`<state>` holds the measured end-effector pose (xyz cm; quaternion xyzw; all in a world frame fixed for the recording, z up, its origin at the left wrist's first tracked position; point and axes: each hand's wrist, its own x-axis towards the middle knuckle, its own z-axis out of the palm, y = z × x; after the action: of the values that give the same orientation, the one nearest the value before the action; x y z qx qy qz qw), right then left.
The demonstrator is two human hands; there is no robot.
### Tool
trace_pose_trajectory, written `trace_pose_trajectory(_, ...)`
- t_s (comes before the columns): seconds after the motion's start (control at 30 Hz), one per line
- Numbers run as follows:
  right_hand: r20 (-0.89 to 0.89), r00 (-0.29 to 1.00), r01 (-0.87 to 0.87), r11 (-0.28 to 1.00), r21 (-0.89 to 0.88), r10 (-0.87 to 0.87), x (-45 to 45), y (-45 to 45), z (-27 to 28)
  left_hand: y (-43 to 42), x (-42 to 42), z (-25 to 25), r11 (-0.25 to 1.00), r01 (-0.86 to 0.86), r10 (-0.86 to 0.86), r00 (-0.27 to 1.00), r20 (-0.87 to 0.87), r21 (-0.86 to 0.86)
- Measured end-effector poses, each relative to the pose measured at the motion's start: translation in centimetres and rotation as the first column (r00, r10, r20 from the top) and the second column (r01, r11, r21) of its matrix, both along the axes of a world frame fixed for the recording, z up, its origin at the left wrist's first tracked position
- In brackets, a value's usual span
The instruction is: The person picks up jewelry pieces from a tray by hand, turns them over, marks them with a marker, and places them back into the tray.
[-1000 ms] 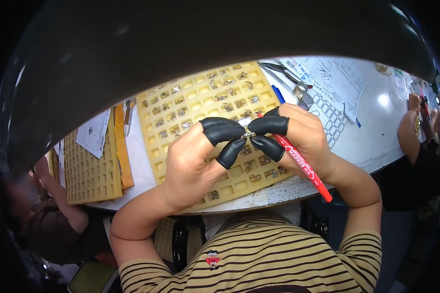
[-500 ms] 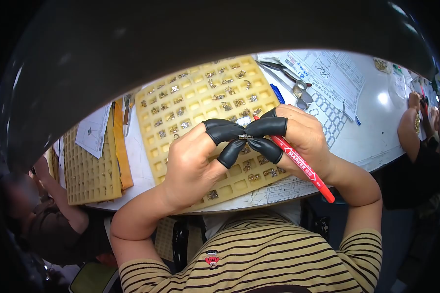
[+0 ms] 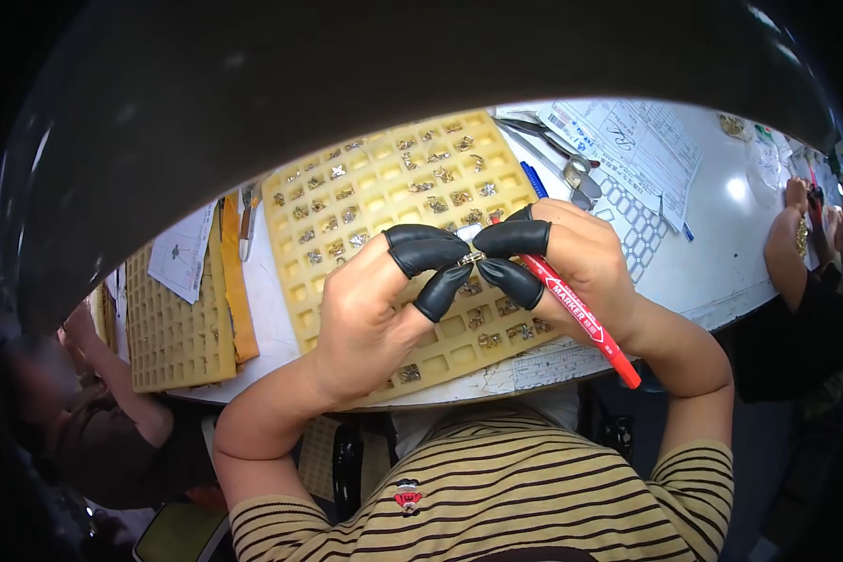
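A small metal jewelry piece (image 3: 473, 258), its exact kind too small to tell, is pinched between my two hands. My left hand (image 3: 361, 290) is closed on its left side, with black finger covers on thumb and fingers. From the right, my right hand (image 3: 581, 258), also with black finger covers, pinches the same piece. A red marker (image 3: 581, 318) lies slantwise through the right hand, its red end pointing toward my body. Beneath both hands sits a yellow tray (image 3: 370, 178) with square pockets, many holding small jewelry pieces.
A second yellow pocketed tray (image 3: 178, 323) lies left, with a paper sheet (image 3: 183, 253) on it. Beyond my right hand are pliers (image 3: 543, 136), a blue pen (image 3: 533, 180), metal rings (image 3: 581, 173) and printed papers (image 3: 628, 140). Other people's arms (image 3: 787, 248) show at both sides.
The jewelry piece has turned slightly between my fingertips and shows more of its gold-coloured surface. Both hands otherwise keep nearly the same place, and the marker stays in the right hand.
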<state>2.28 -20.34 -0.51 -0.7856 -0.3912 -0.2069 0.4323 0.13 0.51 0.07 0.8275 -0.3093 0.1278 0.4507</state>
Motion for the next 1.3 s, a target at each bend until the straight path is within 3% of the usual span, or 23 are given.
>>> trace_pose_trajectory(0.3, 0.034, 0.999, -0.013, 1.000, -0.021, 0.014, 0.01, -0.17, -0.18, -0.08, -0.27, 0.36, 1.000, -0.011, 0.012, 0.994, -0.110, 0.012)
trace_pose_trajectory(1.3, 0.009, 1.000, -0.018, 0.999, -0.027, 0.019, -0.24, -0.13, -0.07, -0.16, -0.25, 0.33, 1.000, 0.006, -0.011, 0.983, -0.184, -0.027)
